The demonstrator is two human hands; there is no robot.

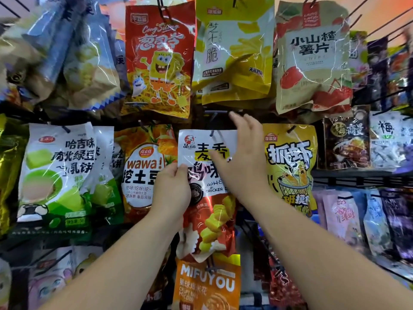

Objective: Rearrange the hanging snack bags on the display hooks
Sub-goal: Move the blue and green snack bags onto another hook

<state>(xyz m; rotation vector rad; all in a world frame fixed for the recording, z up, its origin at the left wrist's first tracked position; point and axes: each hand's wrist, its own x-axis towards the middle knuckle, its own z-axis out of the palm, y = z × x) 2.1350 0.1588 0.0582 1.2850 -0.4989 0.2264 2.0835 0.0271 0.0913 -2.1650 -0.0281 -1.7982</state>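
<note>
Two bare forearms are showing from the lower edge of the frame, with no sleeves, cuffs or gloves covering them up to the point where the frame is cutting them off. The left hand [172, 186] and the right hand [243, 162] are both showing uncovered, wearing no rings, bracelets or watch on the visible wrists and knuckles. The fingers [238, 119] are appearing short and rounded, their nails trimmed close and carrying no visible polish. No clothing is coming into view anywhere along either arm.
</note>
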